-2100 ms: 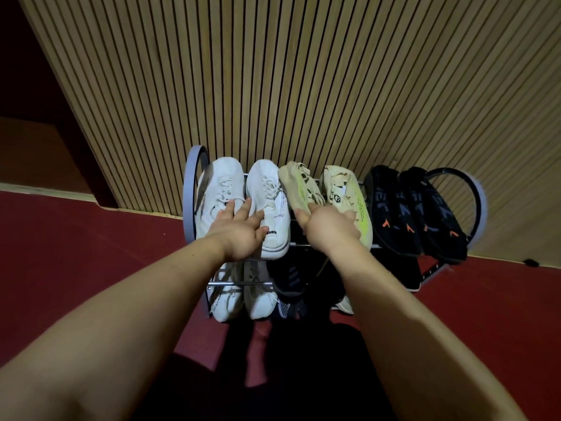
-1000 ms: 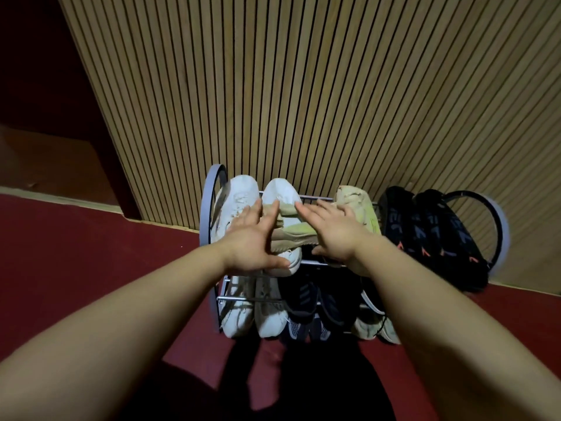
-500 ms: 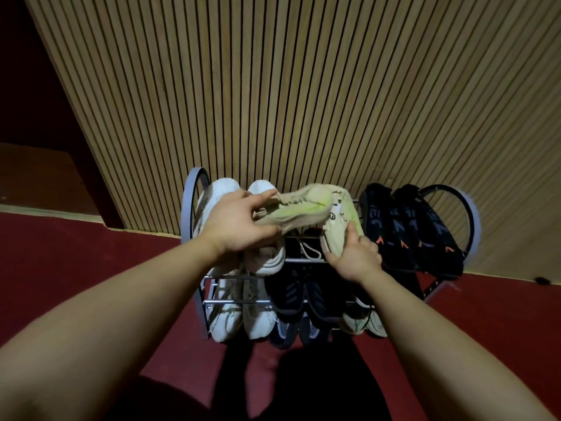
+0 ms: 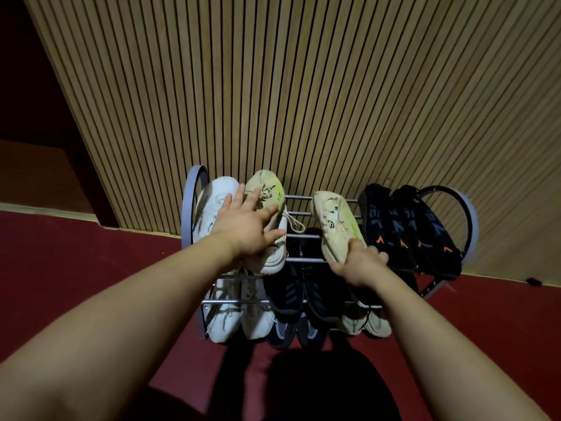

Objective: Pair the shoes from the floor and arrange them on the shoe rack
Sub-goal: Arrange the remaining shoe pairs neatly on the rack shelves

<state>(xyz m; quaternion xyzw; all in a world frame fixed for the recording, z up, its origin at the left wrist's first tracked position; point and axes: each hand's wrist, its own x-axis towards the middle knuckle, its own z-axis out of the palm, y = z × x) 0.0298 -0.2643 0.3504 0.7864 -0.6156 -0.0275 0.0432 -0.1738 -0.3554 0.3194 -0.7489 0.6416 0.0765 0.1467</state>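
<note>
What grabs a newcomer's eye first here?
At the shoe rack by the slatted wall, the left hand lies spread on one cream-lime shoe at top left; the right hand grips the heel of the other cream-lime shoe, bare bars between them. A black pair fills the right end.

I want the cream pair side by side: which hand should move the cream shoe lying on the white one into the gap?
Probably left. The left hand rests open on that cream shoe, beside the gap on the rack; the right hand grips the mate by its heel.
</note>
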